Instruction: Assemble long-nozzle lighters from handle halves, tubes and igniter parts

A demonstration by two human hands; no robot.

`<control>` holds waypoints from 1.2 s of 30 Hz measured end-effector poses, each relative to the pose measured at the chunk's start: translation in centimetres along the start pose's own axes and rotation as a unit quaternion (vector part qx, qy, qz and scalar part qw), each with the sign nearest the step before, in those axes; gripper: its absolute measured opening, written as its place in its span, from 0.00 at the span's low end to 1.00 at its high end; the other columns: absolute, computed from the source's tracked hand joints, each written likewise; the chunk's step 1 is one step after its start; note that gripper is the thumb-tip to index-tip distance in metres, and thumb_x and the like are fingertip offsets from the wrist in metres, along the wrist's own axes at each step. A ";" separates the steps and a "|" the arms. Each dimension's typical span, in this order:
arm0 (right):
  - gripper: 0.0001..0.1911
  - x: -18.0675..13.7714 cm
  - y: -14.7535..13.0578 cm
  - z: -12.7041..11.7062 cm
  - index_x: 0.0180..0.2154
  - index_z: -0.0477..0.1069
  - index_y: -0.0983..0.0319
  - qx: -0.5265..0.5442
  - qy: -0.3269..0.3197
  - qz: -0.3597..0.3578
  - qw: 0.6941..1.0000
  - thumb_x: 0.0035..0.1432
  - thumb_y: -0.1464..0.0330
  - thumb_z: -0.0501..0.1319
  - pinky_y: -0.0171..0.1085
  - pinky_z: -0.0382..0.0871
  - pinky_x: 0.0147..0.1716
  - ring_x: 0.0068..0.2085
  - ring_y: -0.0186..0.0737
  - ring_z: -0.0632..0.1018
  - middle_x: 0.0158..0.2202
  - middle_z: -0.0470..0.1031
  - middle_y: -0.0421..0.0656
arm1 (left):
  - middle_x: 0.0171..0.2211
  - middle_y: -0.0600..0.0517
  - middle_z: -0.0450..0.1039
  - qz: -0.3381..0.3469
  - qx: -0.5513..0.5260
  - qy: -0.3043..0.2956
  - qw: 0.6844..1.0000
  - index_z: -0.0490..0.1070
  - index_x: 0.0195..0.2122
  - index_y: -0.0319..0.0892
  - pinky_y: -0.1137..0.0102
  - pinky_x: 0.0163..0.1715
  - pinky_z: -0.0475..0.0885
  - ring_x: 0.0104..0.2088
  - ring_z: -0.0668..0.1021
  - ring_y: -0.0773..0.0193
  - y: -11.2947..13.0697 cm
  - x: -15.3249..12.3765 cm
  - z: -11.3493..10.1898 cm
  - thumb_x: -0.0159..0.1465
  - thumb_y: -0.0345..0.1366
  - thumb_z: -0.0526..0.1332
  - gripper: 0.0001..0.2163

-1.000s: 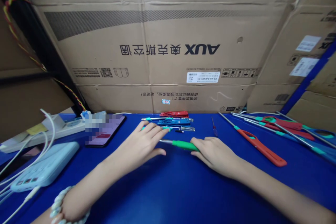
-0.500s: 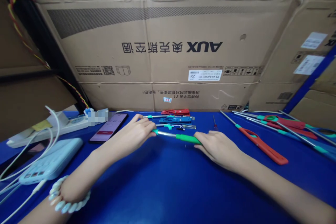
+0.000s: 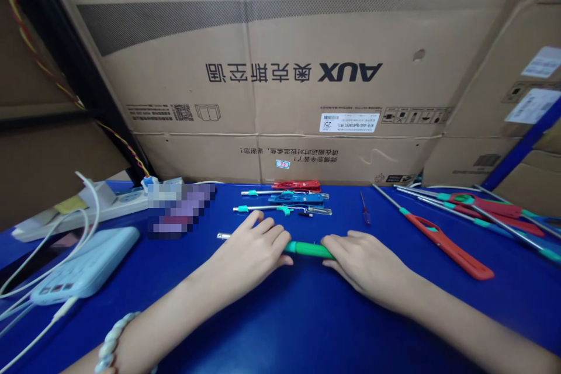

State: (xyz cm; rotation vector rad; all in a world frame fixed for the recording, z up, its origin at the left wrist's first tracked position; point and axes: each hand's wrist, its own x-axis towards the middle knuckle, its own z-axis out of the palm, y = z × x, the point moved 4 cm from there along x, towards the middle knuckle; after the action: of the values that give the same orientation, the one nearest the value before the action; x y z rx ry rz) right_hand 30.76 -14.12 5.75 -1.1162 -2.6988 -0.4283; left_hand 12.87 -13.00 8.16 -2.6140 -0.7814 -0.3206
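Observation:
A long tool with a green handle (image 3: 307, 249) and a thin metal tube lies across the blue table (image 3: 280, 315) in front of me. My left hand (image 3: 254, 248) rests over the tube, fingers curled on it, with the tube's tip sticking out to its left. My right hand (image 3: 366, 263) is closed on the green handle's right end. Just beyond my hands lie a clear-handled tool with a teal clip (image 3: 283, 209), a blue one (image 3: 293, 198) and a red one (image 3: 293, 185).
Large cardboard boxes (image 3: 280, 70) wall off the back. Several long red and teal tools (image 3: 447, 242) lie at the right, and a small screwdriver (image 3: 364, 210). A power strip (image 3: 79, 207), a pale blue power bank (image 3: 83, 272), white cables and a blurred phone (image 3: 179, 210) sit at the left.
The green-handled tool came down and toward me from a slightly raised position. My left hand slid from the tube's tip to nearer the handle, so the tip now shows.

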 end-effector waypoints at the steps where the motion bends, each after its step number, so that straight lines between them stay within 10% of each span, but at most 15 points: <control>1: 0.09 0.0 0.0 0.1 0.35 0.62 0.61 -0.002 0.000 -0.001 1.000 0.67 0.66 0.51 0.39 0.63 0.31 0.26 0.41 0.76 0.29 0.75 0.42 | 0.29 0.48 0.70 -0.004 0.008 -0.009 1.000 0.67 0.33 0.38 0.61 0.38 0.58 0.31 0.71 0.55 0.0 0.0 0.2 0.72 0.39 0.44 0.16; 22: 0.12 -0.7 -2.0 -0.3 0.45 0.68 0.70 -0.128 0.073 -0.102 0.984 0.65 0.71 0.51 0.40 0.65 0.27 0.27 0.43 0.76 0.33 0.76 0.50 | 0.24 0.52 0.70 0.004 -0.159 -0.148 0.976 0.62 0.30 0.41 0.63 0.37 0.62 0.26 0.73 0.59 1.0 -0.5 -0.2 0.70 0.35 0.48 0.12; 36: 0.14 -0.2 -1.0 -0.7 0.41 0.69 0.64 -0.044 0.067 -0.050 0.996 0.68 0.64 0.49 0.39 0.69 0.30 0.27 0.41 0.78 0.32 0.78 0.48 | 0.27 0.49 0.69 -0.025 -0.062 -0.067 0.996 0.63 0.32 0.39 0.63 0.36 0.59 0.28 0.70 0.58 1.4 -0.1 0.3 0.70 0.33 0.47 0.11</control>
State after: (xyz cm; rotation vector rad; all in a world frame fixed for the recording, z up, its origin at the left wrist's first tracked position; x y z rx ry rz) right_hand 30.23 -15.11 6.18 -0.9400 -2.6470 -0.6198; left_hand 13.58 -14.00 7.39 -2.7591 -0.8991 -0.2168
